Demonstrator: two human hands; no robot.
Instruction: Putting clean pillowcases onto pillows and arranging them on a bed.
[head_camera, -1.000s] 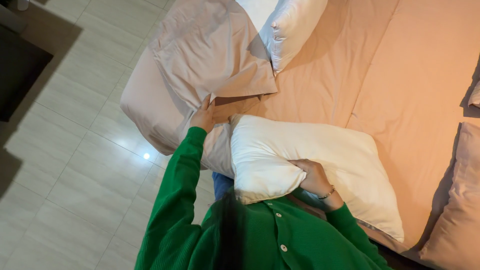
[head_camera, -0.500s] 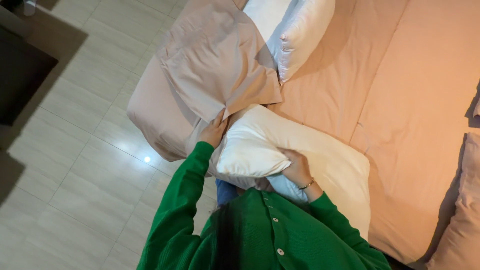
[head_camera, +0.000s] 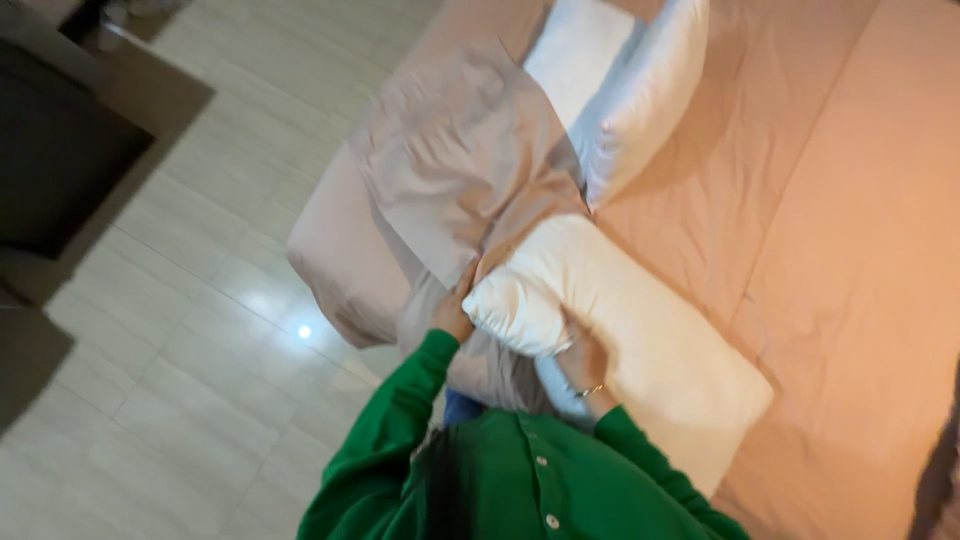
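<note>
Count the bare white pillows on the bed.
2. One white pillow lies near the bed's edge, gripped at its end by the right hand. The other white pillow lies farther up the bed, beside the beige pillowcase. More could be out of frame.

No packages, labels, signs or screens show anywhere in the frame.
</note>
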